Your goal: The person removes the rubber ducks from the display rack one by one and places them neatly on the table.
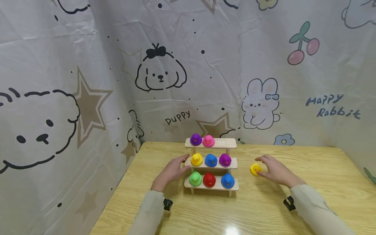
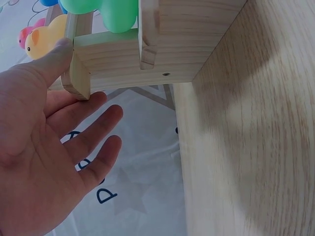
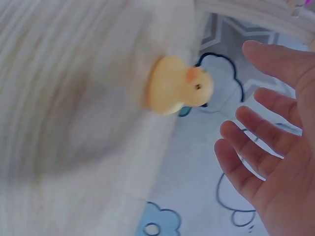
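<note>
- One yellow duck (image 1: 255,168) is set on the desk (image 1: 258,212), right of the shelf (image 1: 226,142), head-to-base axis upright, beak turned away from the back edge.
- Right hand (image 1: 276,171) is spread beside it.
- Shelf's middle-left end is pinched by left hand (image 1: 171,169).

Far ducks (image 1: 195,139): purple & pink. Mid ducks (image 1: 211,160): yel., blue, purple. Near ducks (image 1: 209,180): green, red, blue. Right duck (image 1: 255,169): yel. Shelf (image 1: 225,143): pale wood. Cloth (image 1: 217,78): white w/ brown stars (image 1: 89,107).
</note>
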`<state>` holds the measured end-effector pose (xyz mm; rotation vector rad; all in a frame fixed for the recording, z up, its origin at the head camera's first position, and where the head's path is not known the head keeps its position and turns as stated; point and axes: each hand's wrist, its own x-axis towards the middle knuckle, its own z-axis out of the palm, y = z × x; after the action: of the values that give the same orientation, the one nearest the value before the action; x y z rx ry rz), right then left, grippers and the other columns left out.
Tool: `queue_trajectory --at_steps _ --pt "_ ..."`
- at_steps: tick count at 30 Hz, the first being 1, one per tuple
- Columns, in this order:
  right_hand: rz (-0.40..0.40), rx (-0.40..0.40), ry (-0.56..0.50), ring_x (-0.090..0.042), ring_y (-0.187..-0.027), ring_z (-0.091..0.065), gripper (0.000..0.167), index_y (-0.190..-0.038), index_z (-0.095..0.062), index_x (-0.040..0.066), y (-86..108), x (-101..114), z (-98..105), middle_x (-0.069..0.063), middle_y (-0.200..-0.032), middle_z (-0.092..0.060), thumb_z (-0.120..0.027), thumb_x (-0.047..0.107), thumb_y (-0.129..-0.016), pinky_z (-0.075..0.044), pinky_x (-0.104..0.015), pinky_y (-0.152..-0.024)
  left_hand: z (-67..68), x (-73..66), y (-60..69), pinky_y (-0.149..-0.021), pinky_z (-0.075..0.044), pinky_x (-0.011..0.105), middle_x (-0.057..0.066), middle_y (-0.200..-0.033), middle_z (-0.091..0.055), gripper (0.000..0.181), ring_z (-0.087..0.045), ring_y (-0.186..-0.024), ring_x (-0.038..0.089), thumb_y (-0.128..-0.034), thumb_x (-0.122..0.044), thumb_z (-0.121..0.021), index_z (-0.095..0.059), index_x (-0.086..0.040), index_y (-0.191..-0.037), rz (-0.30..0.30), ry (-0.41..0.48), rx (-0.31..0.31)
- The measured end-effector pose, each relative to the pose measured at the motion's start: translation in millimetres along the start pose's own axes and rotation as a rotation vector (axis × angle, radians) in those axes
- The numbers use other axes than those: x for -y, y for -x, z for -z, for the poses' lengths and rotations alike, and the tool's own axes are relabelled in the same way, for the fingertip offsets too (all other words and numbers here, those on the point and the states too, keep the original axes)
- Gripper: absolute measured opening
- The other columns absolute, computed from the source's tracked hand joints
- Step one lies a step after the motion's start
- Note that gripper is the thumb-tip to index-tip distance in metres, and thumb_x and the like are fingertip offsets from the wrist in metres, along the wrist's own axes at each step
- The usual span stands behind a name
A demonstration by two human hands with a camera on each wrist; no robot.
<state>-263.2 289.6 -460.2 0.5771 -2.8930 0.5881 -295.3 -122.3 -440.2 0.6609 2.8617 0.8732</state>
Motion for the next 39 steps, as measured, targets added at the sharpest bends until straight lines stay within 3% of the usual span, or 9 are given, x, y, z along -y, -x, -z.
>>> queue_trajectory --at_steps 20,39 --pt "0.144 -0.058 0.055 -0.035 -0.106 -0.056 0.042 -0.116 -0.061 0.003 -8.4 51 19 -0.014 -0.114 -0.06 -0.076 0.022 -0.081 -0.047 -0.052 -0.09 1.6 -2.0 1.7 -0.105 -0.037 0.042 0.013 -0.141 -0.046 0.057 -0.048 -0.123 0.028 -0.0969 -0.033 -0.055 -0.039 -0.004 -0.144 -0.022 -0.016 0.002" --pt "0.284 -0.149 0.053 -0.03 -0.1 -0.059 0.043 -0.114 -0.062 0.001 -30.4 83 15 -0.012 -0.109 -0.062 -0.078 0.021 -0.079 -0.049 -0.048 -0.088 3.9 -3.1 1.2 -0.106 -0.035 0.043 0.017 -0.14 -0.045 0.058 -0.047 -0.124 0.03 -0.0964 -0.032 -0.056 -0.04 0.0 -0.142 -0.081 -0.031 -0.012"
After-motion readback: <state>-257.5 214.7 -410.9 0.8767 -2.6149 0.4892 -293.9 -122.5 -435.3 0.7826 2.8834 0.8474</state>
